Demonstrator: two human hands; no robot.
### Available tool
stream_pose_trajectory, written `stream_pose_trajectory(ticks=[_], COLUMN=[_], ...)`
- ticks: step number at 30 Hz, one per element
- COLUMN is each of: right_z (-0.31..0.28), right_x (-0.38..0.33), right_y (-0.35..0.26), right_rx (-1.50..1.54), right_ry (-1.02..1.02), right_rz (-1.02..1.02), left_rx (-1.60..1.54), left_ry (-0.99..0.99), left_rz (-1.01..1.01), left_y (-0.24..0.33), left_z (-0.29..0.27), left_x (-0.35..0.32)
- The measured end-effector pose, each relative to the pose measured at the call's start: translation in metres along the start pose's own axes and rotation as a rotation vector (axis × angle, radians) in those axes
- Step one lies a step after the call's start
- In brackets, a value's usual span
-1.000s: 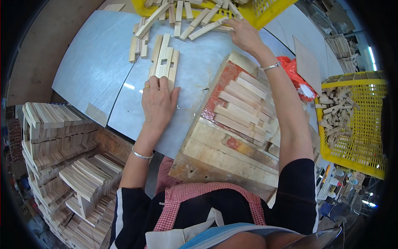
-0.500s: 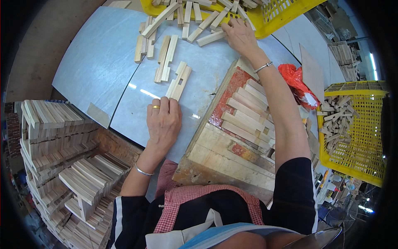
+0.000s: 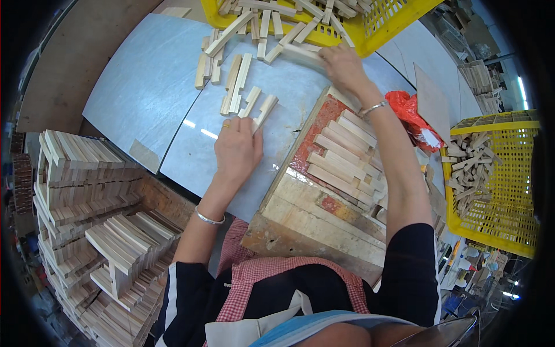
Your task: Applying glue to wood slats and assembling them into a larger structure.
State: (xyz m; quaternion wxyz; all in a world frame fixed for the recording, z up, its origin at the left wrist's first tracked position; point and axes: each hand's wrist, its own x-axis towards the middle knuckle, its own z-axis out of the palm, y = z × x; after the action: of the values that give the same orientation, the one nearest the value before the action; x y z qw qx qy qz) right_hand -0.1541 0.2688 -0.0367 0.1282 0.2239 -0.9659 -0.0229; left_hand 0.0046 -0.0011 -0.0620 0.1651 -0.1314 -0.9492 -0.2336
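Observation:
My left hand (image 3: 238, 149) is closed on the near end of a notched wooden strip (image 3: 266, 111). Touching the same fingers is a second short strip (image 3: 250, 101), with a gap now between the two. My right hand (image 3: 345, 68) pinches the end of a pale wooden strip (image 3: 303, 56), slightly blurred, close to the rim of a yellow plastic basket (image 3: 376, 41). Two longer notched strips (image 3: 240, 81) lie side by side just beyond my left hand. More loose strips (image 3: 228, 33) spill from the basket onto the grey-white tabletop (image 3: 144, 75).
A thick wooden board (image 3: 289, 202) with a red patch carries a row of notched strips (image 3: 341, 156) in front of me. Wood pieces are stacked (image 3: 121, 243) at the left. At right are a red plastic bag (image 3: 404, 113) and another yellow basket (image 3: 503, 191) of offcuts.
The two strips at my left hand have come apart, and that hand has moved slightly right and farther away. My right hand has drawn a strip slightly nearer and right from the pile.

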Motion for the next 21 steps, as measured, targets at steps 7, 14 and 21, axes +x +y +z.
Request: stream_pose_trajectory(ticks=[7,14,21], right_z=[-0.063,-0.092,-0.125], right_x=[-0.023,-0.068,-0.110], right_y=[-0.018,-0.046,-0.085], right_rx=[1.044,1.944,1.304], right_ry=[0.041,-0.123,-0.025], right_rz=[0.537,0.564,0.336], left_rx=[-1.447,-1.798,-1.752], left_ry=[-0.279,-0.326,-0.087], left_rz=[-0.696,-0.659,-0.553], left_y=[-0.017,-0.006,0.011], left_z=[-0.043,-0.052,-0.066], left_x=[0.010,-0.004,0.013])
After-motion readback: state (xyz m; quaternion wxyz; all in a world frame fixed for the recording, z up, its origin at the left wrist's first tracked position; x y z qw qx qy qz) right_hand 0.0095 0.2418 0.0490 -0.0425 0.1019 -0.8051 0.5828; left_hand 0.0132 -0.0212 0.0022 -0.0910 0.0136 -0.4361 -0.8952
